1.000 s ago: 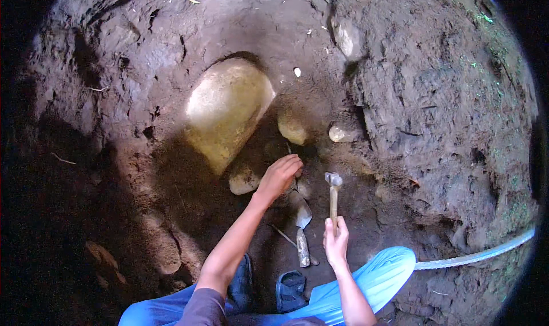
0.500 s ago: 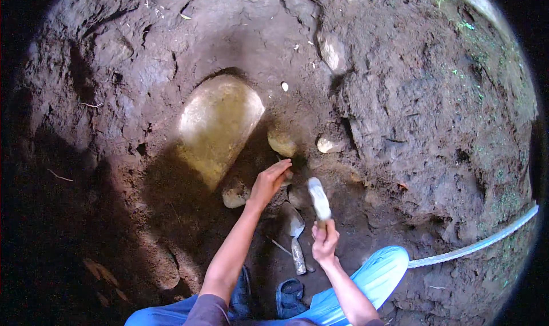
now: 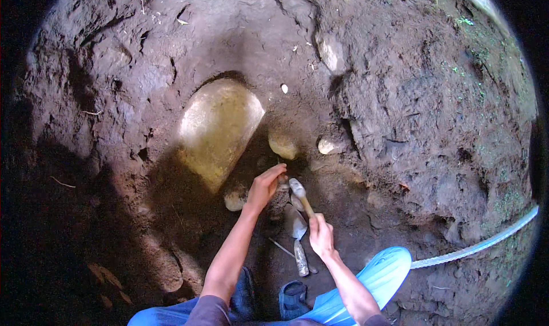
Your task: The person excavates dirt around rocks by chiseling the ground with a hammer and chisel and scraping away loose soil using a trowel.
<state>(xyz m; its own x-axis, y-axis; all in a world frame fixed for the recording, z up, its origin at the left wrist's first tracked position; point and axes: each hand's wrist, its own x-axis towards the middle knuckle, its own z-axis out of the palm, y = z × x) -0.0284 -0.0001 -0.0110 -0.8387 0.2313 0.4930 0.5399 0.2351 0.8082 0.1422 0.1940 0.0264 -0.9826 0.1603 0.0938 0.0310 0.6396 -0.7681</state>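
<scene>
My right hand [image 3: 321, 235] is wrapped round the wooden handle of a small hammer [image 3: 297, 188]. Its pale, worn head lies close beside the fingertips of my left hand [image 3: 266, 189]. Those left fingers are drawn together and point down at the soil among the stones; what they grip, if anything, is hidden. Just beyond the fingertips sits a rounded yellowish stone [image 3: 283, 144], and another stone [image 3: 235, 199] lies beside my left wrist. Between my forearms a trowel [image 3: 301, 258] rests on the ground, its blade toward the stones and its dirty handle toward me.
A large smooth stone slab [image 3: 222, 126] is partly sunk in the soil ahead on the left. One pale stone [image 3: 326, 146] protrudes to the right. A thin rod [image 3: 281, 246] lies left of the trowel. From my knee, a pale strip [image 3: 477, 246] runs to the right.
The hammer has swung down and to the left, bringing its head near my left fingers. My left hand has shifted slightly toward me. The trowel still lies on the ground.
</scene>
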